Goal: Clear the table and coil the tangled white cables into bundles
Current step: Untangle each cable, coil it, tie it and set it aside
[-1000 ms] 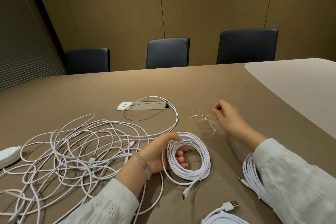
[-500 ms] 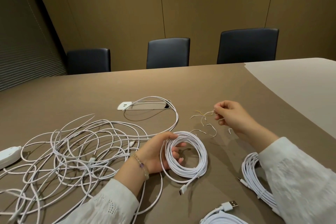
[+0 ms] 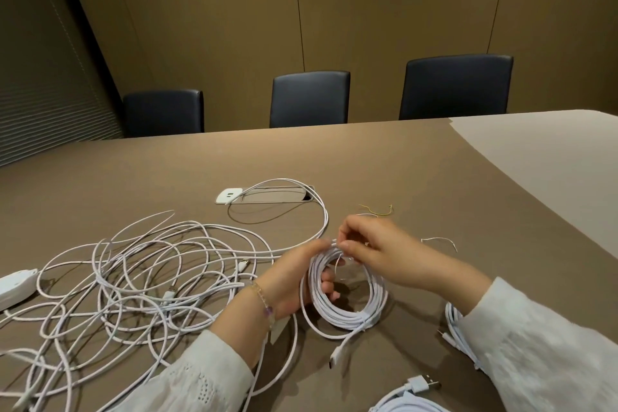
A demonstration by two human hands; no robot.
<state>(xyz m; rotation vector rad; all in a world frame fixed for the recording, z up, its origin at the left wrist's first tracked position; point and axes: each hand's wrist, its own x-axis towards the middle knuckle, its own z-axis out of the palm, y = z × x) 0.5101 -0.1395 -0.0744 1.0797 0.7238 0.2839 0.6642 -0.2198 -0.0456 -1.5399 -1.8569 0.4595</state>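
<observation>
My left hand [image 3: 294,281] grips a coiled white cable [image 3: 347,309], holding it just above the brown table [image 3: 384,164]; its plug end [image 3: 336,354] hangs down toward me. My right hand [image 3: 374,251] pinches a thin white twist tie [image 3: 338,260] at the top of that coil, right beside my left thumb. A big tangle of white cables [image 3: 133,281] sprawls over the table to the left.
Loose twist ties [image 3: 378,211] [image 3: 439,240] lie behind my right hand. Two more coiled cables sit near me at the right [image 3: 459,328] and bottom [image 3: 408,406]. A white adapter [image 3: 15,284] lies far left, a table socket plate [image 3: 267,198] ahead. Three dark chairs [image 3: 309,97] line the far edge.
My right hand picked a twist tie from the pile and brought it left and toward me onto the coil. My left hand raised the coil slightly.
</observation>
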